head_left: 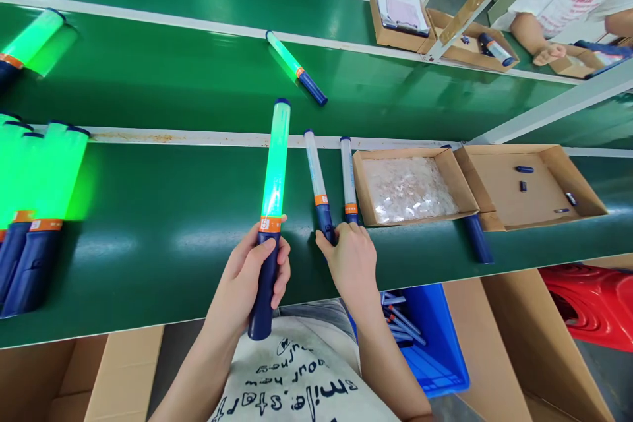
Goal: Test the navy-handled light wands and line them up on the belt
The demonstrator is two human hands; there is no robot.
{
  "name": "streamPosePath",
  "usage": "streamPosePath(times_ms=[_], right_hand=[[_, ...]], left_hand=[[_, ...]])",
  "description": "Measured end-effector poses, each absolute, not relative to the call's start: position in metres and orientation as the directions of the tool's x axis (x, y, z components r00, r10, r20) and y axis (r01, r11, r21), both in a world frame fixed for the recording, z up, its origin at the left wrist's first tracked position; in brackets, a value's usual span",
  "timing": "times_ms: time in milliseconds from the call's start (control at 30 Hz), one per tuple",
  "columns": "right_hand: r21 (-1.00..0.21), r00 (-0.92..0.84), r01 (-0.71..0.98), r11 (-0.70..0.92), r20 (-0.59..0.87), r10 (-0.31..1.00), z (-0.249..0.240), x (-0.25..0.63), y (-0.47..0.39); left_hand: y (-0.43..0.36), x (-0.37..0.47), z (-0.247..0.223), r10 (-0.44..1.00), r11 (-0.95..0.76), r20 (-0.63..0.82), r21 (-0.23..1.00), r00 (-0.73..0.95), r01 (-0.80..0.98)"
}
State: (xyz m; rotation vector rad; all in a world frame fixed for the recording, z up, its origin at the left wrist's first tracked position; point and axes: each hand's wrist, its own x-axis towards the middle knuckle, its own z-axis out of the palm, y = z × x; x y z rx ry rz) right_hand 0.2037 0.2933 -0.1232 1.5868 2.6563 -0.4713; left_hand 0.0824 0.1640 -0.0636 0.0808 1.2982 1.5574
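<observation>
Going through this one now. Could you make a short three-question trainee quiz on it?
1. Which hand holds the lit green stick?
2. True or false: the blue bin sits lower than the green tabletop.
3. Which is nearer the right hand: the tray of clear pieces or the tray with loose small parts?

Key: 1. The left hand. 2. True. 3. The tray of clear pieces.

The left hand (252, 270) is wrapped in a closed grip, thumb (266, 248) uppermost; the right hand (353, 260) shows its back, thumb spread sideways. Both bare forearms (210, 349) angle inward and forward.
</observation>
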Motion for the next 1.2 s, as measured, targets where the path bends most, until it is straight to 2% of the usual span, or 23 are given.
streamPosePath(times_ms=[367,533,700,867,900,967,1033,1067,1100,1200], right_hand=[[-0.283,-0.463,0.874,0.395,-0.237,0.854,-0.071,0.206,0.311],[-0.210,-0.431,0.899,0.383,-0.275,0.860,-0.084,0.205,0.307],[-0.259,-0.461,0.877,0.404,-0.225,0.858,-0.110,0.213,0.301],[-0.436,-0.533,0.779,0.451,-0.082,0.842,-0.104,0.223,0.306],[-0.497,-0.560,0.732,0.465,-0.052,0.827,-0.097,0.223,0.307],[-0.706,-0.615,0.558,0.436,0.001,0.789,-0.082,0.223,0.304],[-0.911,-0.653,0.306,0.275,0.009,0.757,-0.065,0.220,0.300],[-0.967,-0.671,0.194,0.166,-0.007,0.742,-0.058,0.218,0.298],[-0.991,-0.688,0.118,0.065,-0.034,0.725,-0.051,0.216,0.296],[-0.993,-0.720,0.062,-0.102,-0.115,0.685,-0.039,0.210,0.293]], left_hand=[[0.163,0.086,-0.054,0.738,0.127,-0.511,0.747,-0.441,-0.652],[0.161,0.087,-0.054,0.754,0.098,-0.495,0.735,-0.433,-0.670],[0.160,0.087,-0.054,0.758,0.070,-0.469,0.749,-0.453,-0.658],[0.157,0.088,-0.051,0.753,0.105,-0.465,0.783,-0.465,-0.614],[0.157,0.089,-0.050,0.750,0.117,-0.468,0.789,-0.467,-0.603],[0.156,0.091,-0.048,0.750,0.127,-0.465,0.800,-0.471,-0.587],[0.156,0.092,-0.045,0.749,0.122,-0.458,0.806,-0.479,-0.580],[0.156,0.093,-0.044,0.748,0.116,-0.455,0.807,-0.483,-0.580],[0.156,0.094,-0.042,0.748,0.110,-0.452,0.807,-0.486,-0.581],[0.155,0.094,-0.040,0.753,0.087,-0.448,0.793,-0.481,-0.602]])
